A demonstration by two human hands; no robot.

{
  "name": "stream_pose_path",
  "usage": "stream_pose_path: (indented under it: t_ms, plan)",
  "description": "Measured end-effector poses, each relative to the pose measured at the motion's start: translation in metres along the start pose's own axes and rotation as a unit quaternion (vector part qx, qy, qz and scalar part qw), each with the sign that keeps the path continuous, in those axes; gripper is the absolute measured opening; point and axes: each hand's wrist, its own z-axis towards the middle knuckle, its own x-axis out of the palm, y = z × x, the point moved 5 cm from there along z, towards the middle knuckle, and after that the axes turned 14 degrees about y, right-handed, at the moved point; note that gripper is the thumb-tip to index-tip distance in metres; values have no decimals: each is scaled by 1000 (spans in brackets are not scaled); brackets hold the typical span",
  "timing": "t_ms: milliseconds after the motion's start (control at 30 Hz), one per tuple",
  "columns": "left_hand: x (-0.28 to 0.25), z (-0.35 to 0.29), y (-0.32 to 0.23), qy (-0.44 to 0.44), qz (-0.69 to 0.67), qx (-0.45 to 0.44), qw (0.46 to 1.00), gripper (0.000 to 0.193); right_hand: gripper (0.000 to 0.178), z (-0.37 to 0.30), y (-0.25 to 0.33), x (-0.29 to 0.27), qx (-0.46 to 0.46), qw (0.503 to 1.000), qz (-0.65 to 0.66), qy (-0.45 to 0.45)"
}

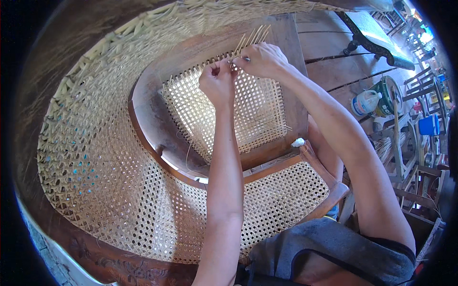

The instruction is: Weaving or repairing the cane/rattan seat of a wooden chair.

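A woven cane seat panel [248, 114] is set in a wooden seat frame [157, 119], with short cane ends and pegs along its edges. At its far edge my left hand [218, 82] is closed in a pinch, its thumb and fingertips meeting close to the rim. Just to the right, my right hand [262, 59] is also closed, knuckles up, with a small dark, shiny bit showing by its thumb. What either hand pinches is too small to make out. Several longer cane strands [255, 38] stick up beyond the right hand.
A curved woven cane backrest [109, 162] in a carved wooden frame wraps around the left and near sides. To the right are a white jug [366, 102], a dark green bucket [387, 95], a blue container [428, 125] and wooden chair frames. A dark-legged bench [377, 40] stands at the far right.
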Motion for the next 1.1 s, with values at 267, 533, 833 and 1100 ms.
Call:
stream_pose_path:
  t_ms: [267, 533, 833, 1100]
  plan:
    - [5, 1, 2, -65, 98, 4, 993, 19, 39, 5, -2, 4, -5, 1000, -13, -4]
    - [11, -13, -6, -66, 108, 60, 990, 14, 21, -12, 12, -14, 63, 997, -50, -13]
    - [8, -9, 2, -83, 115, 100, 985, 12, 30, -6, 19, -12, 28, 995, -86, -50]
    - [15, -13, -6, -93, 291, 104, 946, 14, 50, 6, 14, 2, -4, 993, -82, -81]
